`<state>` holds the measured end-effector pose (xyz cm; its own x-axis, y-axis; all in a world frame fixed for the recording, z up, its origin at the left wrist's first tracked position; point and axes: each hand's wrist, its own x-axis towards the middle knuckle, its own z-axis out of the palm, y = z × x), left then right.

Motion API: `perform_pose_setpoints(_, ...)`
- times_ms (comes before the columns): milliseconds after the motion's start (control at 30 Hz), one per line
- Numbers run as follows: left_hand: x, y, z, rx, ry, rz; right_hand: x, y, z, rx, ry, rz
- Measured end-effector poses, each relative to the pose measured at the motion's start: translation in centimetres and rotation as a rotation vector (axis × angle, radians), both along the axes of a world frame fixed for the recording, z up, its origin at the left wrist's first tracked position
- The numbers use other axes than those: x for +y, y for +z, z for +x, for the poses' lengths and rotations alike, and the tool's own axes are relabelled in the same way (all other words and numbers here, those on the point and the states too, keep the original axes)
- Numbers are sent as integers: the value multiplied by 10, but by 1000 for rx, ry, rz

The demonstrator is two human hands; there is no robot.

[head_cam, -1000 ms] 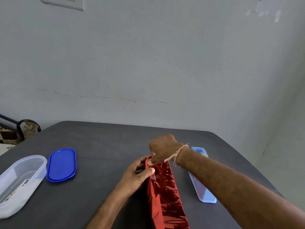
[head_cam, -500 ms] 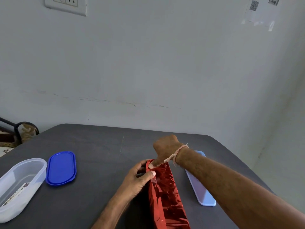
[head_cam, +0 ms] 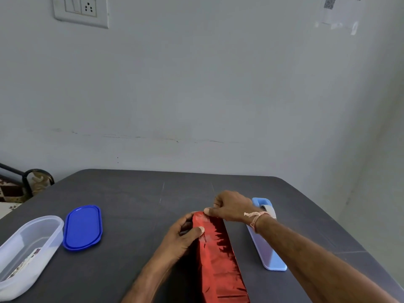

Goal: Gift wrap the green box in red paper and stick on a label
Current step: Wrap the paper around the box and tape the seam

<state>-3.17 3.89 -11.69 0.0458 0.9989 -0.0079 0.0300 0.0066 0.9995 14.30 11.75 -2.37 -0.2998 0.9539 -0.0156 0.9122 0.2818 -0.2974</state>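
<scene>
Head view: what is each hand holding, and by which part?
Both hold the red-wrapped box at its far end: the left hand grips its left side, the right hand pinches its top edge.

Shiny red paper (head_cam: 218, 254) seen on dark grey table (head_cam: 131, 193). Lid (head_cam: 82, 227) coloured deep blue; container (head_cam: 28, 248) translucent white; tray (head_cam: 267, 243) pale blue; wall (head_cam: 196, 84) light grey.

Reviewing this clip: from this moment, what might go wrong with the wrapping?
1. The right hand pinches the far end fold of the shiny red wrapping paper while the left hand grips its side; a loosened grip may let the fold spring open.
2. Both hands are busy, so reaching the light blue tape dispenser means releasing one hold.
</scene>
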Motion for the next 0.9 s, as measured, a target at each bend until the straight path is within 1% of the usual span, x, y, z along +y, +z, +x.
perform_pose_setpoints(133, -2, 0, 1, -32, 16, -11, -9, -9, 3, 75, -27, 0)
perform_pose_setpoints(333, -3, 1, 4, -43, 39, 26, -18, -24, 9, 224, -152, 97)
perform_pose_setpoints(367, -5, 1, 6, -69, 62, 30, -20, -28, 9, 257, -170, 104)
perform_pose_setpoints(400, -5, 0, 7, -83, 100, 29, -23, -32, 9, 314, -178, 107)
perform_pose_setpoints(433, -6, -2, 9, -82, 152, 30, -27, -36, 10, 412, -178, 95)
perform_pose_setpoints(500, -10, -4, 13, -74, 269, 72, -38, -46, 13, 685, -151, 16)
perform_pose_setpoints(567, -14, -6, 16, -57, 365, 135, -52, -59, 18, 872, -79, -69)
perform_pose_setpoints(700, -22, 1, 24, -15, 425, 196, -76, -70, 25, 1044, -27, -148)
perform_pose_setpoints(833, -33, 5, 29, 44, 500, 202, -98, -67, 33, 1146, -36, -191)
perform_pose_setpoints(900, -39, 5, 30, 87, 491, 194, -109, -63, 36, 1176, -44, -212)
